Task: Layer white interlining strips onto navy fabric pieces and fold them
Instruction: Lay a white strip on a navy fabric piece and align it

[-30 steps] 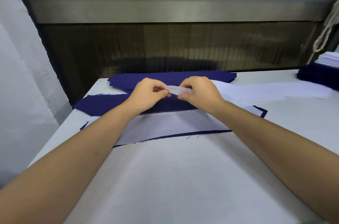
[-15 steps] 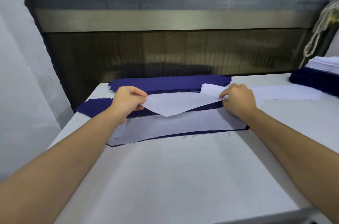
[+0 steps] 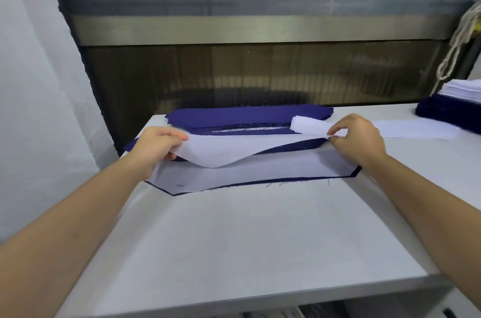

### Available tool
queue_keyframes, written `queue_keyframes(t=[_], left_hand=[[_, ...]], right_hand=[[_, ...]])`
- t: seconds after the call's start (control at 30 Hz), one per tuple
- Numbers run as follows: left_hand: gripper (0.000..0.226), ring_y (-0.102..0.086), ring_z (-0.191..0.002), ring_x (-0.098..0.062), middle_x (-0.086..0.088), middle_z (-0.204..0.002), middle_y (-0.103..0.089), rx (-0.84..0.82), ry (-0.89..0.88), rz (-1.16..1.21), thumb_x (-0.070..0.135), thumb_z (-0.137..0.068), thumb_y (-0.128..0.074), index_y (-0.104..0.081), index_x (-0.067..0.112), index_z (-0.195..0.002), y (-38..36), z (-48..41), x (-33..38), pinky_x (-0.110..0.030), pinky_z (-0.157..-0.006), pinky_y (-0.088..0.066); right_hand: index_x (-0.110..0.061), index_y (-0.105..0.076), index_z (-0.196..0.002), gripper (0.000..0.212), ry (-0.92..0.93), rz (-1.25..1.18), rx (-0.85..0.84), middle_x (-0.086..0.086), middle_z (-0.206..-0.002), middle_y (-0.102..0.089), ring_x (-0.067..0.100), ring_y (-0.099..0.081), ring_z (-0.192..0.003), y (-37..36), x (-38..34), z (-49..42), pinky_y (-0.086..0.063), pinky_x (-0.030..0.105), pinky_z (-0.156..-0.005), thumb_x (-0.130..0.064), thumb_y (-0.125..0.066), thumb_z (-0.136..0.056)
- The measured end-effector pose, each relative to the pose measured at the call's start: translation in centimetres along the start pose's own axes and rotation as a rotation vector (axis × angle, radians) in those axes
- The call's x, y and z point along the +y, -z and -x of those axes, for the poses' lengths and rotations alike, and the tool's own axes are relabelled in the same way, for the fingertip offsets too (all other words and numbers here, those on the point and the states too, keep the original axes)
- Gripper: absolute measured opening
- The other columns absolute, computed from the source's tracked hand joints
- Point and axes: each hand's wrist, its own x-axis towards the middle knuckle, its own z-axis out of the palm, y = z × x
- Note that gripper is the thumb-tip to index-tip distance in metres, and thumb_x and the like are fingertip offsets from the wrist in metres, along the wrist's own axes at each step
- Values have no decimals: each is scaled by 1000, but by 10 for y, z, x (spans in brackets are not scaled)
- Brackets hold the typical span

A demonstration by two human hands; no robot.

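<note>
white interlining strip (image 3: 234, 150), pinched by fingers of left hand (image 3: 156, 147) and right hand (image 3: 358, 142), sags, hiding part of navy stack (image 3: 247, 117).

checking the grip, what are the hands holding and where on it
One white interlining strip: the left hand grips its left end, the right hand pinches near its right end.

White strip (image 3: 234, 148) sagging above navy fabric (image 3: 260, 182)
</note>
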Motion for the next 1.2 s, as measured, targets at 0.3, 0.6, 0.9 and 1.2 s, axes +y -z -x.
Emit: queue_keyframes(t=[0.3,0.6,0.9,1.2], left_hand=[[12,-52,-68,-17,-4,-78,-55,-76,6,-140,5,-83,-69,-67,15,-78,18,5,-10,-25,-58,-47],[13,-56,-62,-17,-2,-91,-61,-128,-6,-254,7,-86,-65,-67,20,-83,25,6,-9,-26,-58,-48],[21,-58,-75,-18,5,-103,-56,-218,-76,-292,4,-84,-67,-66,25,-85,36,11,-8,-16,-47,-48],[22,-53,-95,-16,8,-112,-48,-363,-113,-444,6,-86,-65,-63,26,-94,40,14,-10,-24,-62,-55]], right_hand=[[-25,-67,-74,25,-55,-150,-39,-5,-89,-60,17,-62,-74,4,4,8,-51,33,-76,-3,-56,-80],[-16,-71,-66,33,-250,-606,-110,-3,-83,-67,20,-49,-64,4,18,5,-40,27,-61,-7,-40,-71],[-22,-68,-68,43,-150,-593,-130,0,-72,-61,12,-54,-72,2,23,5,-39,18,-62,16,-47,-75],[-13,-68,-62,32,-83,-440,-309,7,-62,-58,16,-46,-60,4,21,9,-35,21,-54,11,-51,-77]])
